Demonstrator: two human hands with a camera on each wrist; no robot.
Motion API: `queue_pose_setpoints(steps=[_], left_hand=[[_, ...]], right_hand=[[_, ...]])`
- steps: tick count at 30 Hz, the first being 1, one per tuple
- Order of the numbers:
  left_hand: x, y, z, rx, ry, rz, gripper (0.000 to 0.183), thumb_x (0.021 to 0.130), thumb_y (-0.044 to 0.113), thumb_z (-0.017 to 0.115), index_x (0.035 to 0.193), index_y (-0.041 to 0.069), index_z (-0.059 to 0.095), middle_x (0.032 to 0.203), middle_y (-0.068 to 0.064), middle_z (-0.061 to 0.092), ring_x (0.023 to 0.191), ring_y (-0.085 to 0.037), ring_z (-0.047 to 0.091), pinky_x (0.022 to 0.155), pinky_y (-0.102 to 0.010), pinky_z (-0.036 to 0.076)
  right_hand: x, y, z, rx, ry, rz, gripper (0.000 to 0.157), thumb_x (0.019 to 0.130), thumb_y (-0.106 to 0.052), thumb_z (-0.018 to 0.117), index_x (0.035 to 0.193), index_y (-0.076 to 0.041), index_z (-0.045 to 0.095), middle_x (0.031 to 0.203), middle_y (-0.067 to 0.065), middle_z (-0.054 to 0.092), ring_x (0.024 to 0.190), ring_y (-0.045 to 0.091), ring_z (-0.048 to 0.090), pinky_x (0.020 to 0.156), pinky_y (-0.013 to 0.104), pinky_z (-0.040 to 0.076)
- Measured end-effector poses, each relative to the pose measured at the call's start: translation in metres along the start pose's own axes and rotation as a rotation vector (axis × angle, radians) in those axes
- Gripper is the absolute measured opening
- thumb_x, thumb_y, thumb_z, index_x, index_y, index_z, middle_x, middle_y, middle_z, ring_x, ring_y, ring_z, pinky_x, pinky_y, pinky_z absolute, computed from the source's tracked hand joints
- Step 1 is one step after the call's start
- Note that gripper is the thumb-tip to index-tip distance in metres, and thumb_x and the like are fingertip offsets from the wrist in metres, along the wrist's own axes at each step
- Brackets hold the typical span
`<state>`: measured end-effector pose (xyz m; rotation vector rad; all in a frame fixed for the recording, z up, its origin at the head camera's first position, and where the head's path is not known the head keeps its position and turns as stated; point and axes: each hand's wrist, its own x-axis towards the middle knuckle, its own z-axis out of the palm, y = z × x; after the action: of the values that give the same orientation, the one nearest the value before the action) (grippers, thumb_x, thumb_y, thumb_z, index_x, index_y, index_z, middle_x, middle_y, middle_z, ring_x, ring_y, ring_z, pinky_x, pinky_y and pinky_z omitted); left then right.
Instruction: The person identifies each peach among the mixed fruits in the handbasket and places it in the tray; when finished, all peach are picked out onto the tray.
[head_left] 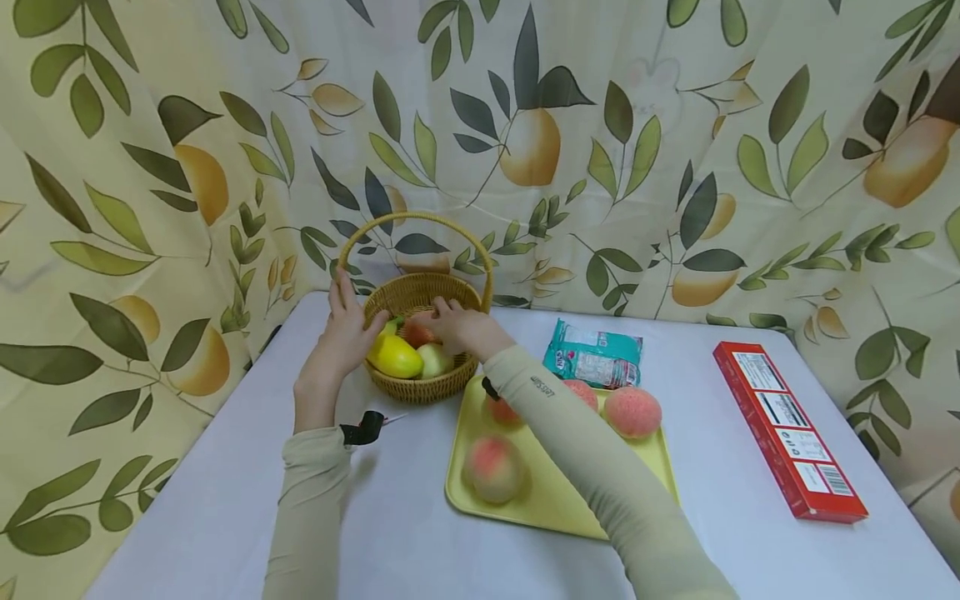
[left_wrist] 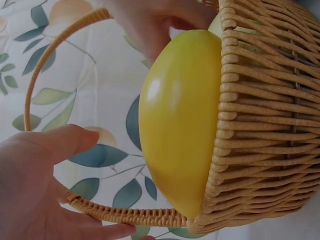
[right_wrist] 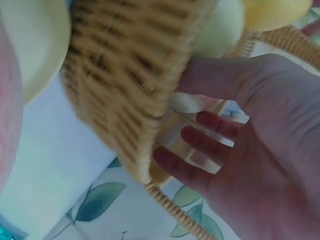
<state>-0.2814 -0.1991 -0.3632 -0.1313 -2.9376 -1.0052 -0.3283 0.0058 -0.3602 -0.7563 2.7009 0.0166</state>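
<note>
A wicker basket (head_left: pixel 423 390) with a tall hooped handle (head_left: pixel 420 217) stands at the back left of the table. In it lie a smooth yellow fruit (left_wrist: pixel 180 120), a pale green fruit (head_left: pixel 435 362) and a reddish one (head_left: pixel 417 333). My left hand (head_left: pixel 347 333) is at the basket's left side, its fingers along the handle and its thumb stretched out. Over the right rim reaches my right hand (head_left: pixel 467 329). In the right wrist view its loosely bent fingers (right_wrist: pixel 185 167) dip inside the rim with nothing visible gripped, and its thumb lies close to the pale green fruit.
Right of the basket is a yellow tray (head_left: pixel 555 500) with several pink peaches (head_left: pixel 495 469), partly under my right forearm. Behind it lies a teal packet (head_left: pixel 594 354). A long red box (head_left: pixel 787 429) rests at the table's right. A patterned curtain (head_left: pixel 622 50) hangs behind.
</note>
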Motion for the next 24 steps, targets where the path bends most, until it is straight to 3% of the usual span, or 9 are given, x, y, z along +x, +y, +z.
queue_pose_setpoints(steps=[2,7,11,13,19,22,24], left_hand=[[0.0,0.001,-0.001,-0.01,-0.004,0.007,0.099,0.107,0.051,0.041,0.153,0.018,-0.041,0.168,-0.022,-0.027,0.153,-0.059,0.014,0.121,-0.071,0.024],[-0.002,0.001,0.001,-0.015,-0.015,0.01,0.098,0.108,0.051,0.04,0.153,0.017,-0.04,0.168,-0.023,-0.026,0.153,-0.059,0.013,0.121,-0.071,0.025],[-0.003,-0.002,0.004,-0.039,-0.008,0.015,0.098,0.108,0.048,0.04,0.153,0.017,-0.041,0.168,-0.023,-0.027,0.154,-0.058,0.012,0.121,-0.07,0.025],[-0.004,-0.003,0.005,-0.051,-0.004,0.014,0.098,0.108,0.048,0.041,0.152,0.018,-0.041,0.168,-0.021,-0.028,0.155,-0.057,0.011,0.122,-0.07,0.023],[-0.003,-0.002,0.004,-0.054,0.002,0.015,0.099,0.108,0.05,0.041,0.151,0.019,-0.043,0.168,-0.02,-0.029,0.155,-0.056,0.009,0.123,-0.069,0.023],[-0.002,-0.001,0.001,-0.048,0.004,0.011,0.1,0.107,0.051,0.041,0.151,0.021,-0.043,0.168,-0.021,-0.028,0.155,-0.057,0.011,0.122,-0.07,0.024],[-0.001,-0.001,-0.002,-0.033,0.002,0.006,0.1,0.107,0.051,0.041,0.15,0.021,-0.044,0.168,-0.021,-0.028,0.153,-0.059,0.013,0.121,-0.071,0.025]], right_hand=[[0.001,0.001,0.0,-0.032,0.016,0.029,0.065,0.108,-0.01,0.045,0.163,-0.037,0.023,0.173,0.013,0.012,0.16,0.036,0.017,0.124,0.056,0.035],[0.002,0.004,0.004,-0.08,0.048,0.022,0.063,0.107,-0.005,0.042,0.164,-0.024,0.02,0.171,0.013,0.02,0.158,0.037,0.024,0.118,0.052,0.044],[0.001,0.011,0.011,-0.059,0.037,0.072,0.063,0.109,-0.008,0.037,0.166,-0.03,0.019,0.173,0.017,0.013,0.159,0.039,0.022,0.117,0.051,0.046],[0.002,0.016,0.015,-0.044,0.034,0.084,0.063,0.109,-0.008,0.037,0.165,-0.033,0.021,0.173,0.017,0.012,0.156,0.041,0.028,0.113,0.051,0.049],[0.009,0.02,0.02,-0.084,0.066,0.045,0.069,0.106,-0.013,0.054,0.164,-0.029,0.021,0.171,0.018,0.023,0.146,0.043,0.045,0.115,0.054,0.047],[0.006,0.02,0.016,-0.132,0.096,0.014,0.075,0.101,-0.02,0.064,0.163,-0.027,0.023,0.169,0.022,0.023,0.132,0.043,0.057,0.105,0.05,0.055],[0.002,0.02,0.013,-0.125,0.122,-0.01,0.078,0.098,-0.023,0.07,0.162,-0.026,0.025,0.168,0.024,0.022,0.129,0.042,0.058,0.097,0.048,0.059]])
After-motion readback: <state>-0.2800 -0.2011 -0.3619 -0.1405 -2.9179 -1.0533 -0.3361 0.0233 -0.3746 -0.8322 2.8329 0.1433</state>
